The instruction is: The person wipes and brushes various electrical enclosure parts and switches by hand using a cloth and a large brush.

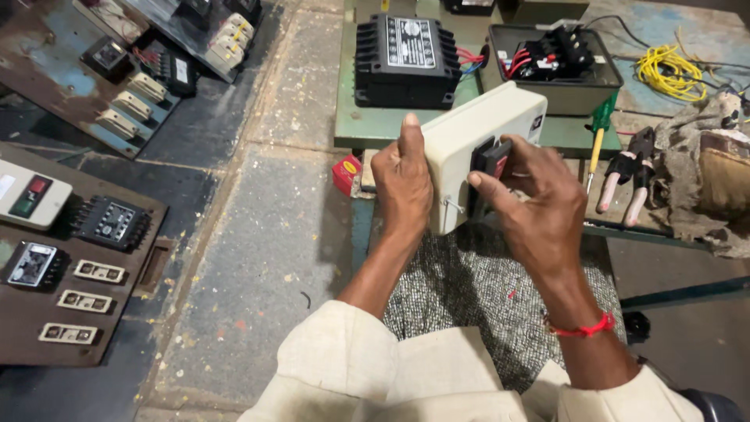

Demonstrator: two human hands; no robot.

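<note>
My left hand grips the left side of a cream plastic cover, holding it up on edge over a speckled mat. My right hand pinches a small black and red push-button part set in the cover's face. A thin metal screw sticks out of the cover's lower edge between my hands. A red thread band circles my right wrist.
Behind the cover a green bench carries a black finned contactor and an open grey box with red wiring. A green screwdriver, pliers, yellow wire and rags lie to the right. Rusty panels with switchgear lie at left.
</note>
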